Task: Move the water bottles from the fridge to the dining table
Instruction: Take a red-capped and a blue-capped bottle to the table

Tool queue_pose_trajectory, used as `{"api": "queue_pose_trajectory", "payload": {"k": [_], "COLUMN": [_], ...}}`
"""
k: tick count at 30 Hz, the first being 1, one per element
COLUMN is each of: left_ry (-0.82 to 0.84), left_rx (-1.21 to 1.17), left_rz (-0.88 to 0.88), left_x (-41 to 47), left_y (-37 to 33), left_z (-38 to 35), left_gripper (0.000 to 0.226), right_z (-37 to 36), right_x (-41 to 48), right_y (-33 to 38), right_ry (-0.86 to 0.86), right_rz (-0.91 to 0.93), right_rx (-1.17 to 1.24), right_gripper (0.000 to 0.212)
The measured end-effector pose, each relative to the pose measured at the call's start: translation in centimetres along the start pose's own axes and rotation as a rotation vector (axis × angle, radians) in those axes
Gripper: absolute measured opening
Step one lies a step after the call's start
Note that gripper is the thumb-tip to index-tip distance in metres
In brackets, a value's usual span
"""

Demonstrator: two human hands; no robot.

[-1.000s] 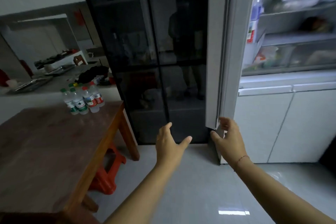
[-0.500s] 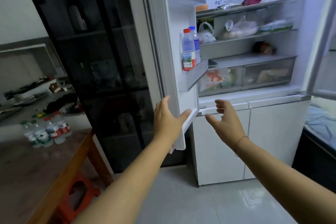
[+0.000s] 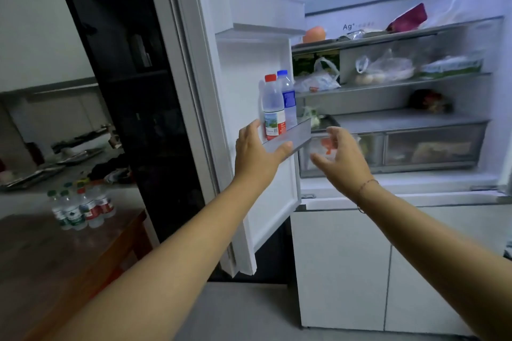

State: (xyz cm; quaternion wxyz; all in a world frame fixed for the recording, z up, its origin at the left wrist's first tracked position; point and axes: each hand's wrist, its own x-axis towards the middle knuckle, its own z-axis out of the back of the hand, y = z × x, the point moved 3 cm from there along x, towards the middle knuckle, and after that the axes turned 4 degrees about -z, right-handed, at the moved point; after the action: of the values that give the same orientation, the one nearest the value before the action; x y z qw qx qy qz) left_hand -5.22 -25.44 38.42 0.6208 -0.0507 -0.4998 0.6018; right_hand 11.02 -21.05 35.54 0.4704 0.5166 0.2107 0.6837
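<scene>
Here the person's left hand (image 3: pixel 256 153) is spread wide and empty, its thumb reaching across the front lip of the door shelf (image 3: pixel 297 134), its fingertips just below and to the left of the red-capped bottle (image 3: pixel 273 108). That bottle stands upright in the shelf, directly above the thumb, and the blue-capped bottle (image 3: pixel 288 98) stands touching it on the far side, further from the fingers. The right hand (image 3: pixel 342 156) hangs open too, fingers loosely curled and holding nothing, just right of the shelf's end and apart from both bottles. A cluster of bottles already moved (image 3: pixel 80 206) stands on the dining table (image 3: pixel 41 257), well off to the left of both hands.

Judging from this, the next move is a grasp on the two shelf bottles, and the risks sit there. The shelf's front wall covers their lower parts, so fingers closing low would meet plastic rather than bottle. The pair stand pressed together; pulling the near one sideways could tip the far one inside the shelf. A chilled bottle may be damp and slip in a loose grip.
</scene>
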Motion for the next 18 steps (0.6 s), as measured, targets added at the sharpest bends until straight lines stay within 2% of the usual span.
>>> {"api": "queue_pose_trajectory", "payload": {"k": [10,18], "left_ry": [0.043,-0.061], "left_rx": [0.068,-0.147], "left_rz": [0.112,0.29], "left_x": [10.6,16.9], "left_y": [2.7,6.0], "left_z": [-4.3,-8.1], "left_gripper": [0.084,0.072], "right_z": [-3.0,-6.0], "right_x": [12.3,20.2], "right_y": [-2.2,-5.2], "right_ry": [0.046,0.114], "right_rz": [-0.002,-0.039], "right_rx": [0.055,0.037], "right_gripper": [0.066,0.067]}}
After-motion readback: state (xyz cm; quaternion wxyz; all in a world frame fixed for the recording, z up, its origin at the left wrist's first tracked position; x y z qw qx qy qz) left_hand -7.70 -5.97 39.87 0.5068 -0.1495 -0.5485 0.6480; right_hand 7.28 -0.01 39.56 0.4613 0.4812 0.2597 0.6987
